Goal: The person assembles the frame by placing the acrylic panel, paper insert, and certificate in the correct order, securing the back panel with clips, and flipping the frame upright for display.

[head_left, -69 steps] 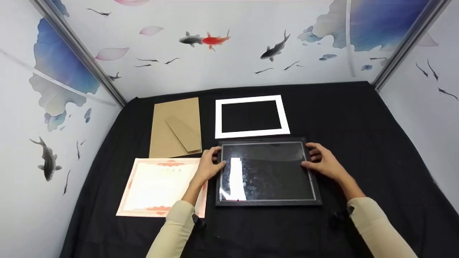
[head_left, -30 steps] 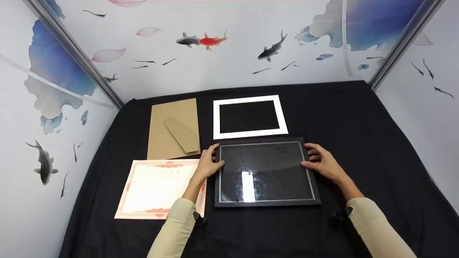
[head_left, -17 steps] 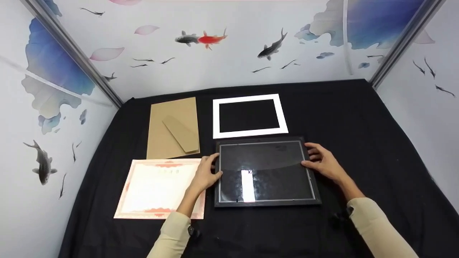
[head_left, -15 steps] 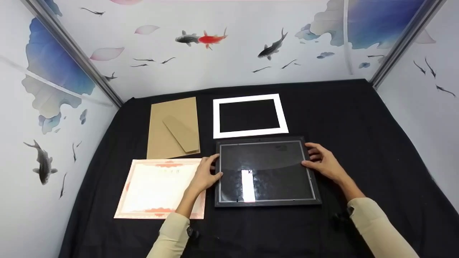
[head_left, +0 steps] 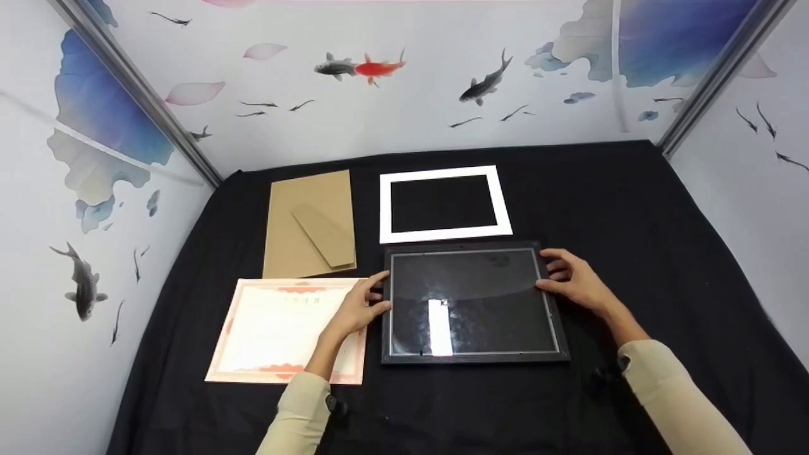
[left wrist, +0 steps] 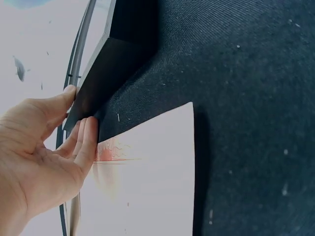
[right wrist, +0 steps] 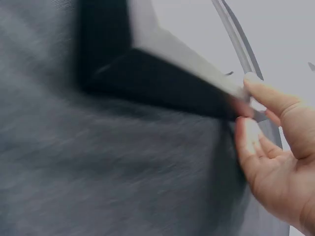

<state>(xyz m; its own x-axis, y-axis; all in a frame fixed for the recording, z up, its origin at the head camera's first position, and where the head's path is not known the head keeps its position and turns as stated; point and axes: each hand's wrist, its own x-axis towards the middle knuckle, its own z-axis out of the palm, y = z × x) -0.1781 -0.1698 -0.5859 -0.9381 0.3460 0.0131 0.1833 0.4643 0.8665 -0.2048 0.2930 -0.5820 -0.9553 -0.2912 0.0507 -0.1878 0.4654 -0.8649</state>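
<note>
Left grip (head_left: pixel 355 309) and right grip (head_left: pixel 580 283) part-closed, thumbs and fingers pinching black frame (head_left: pixel 490 306) at opposite edges, certificate (head_left: pixel 272 335) beneath left grip.

Enclosed by white walls (head_left: pixel 417 120) printed with fish (head_left: pixel 378 68) and blue leaves (head_left: pixel 676 44), joined at metal posts (head_left: pixel 722 76). Draped below in black cloth (head_left: pixel 600 202), apparently wrinkled in the blurred right wrist view.
</note>
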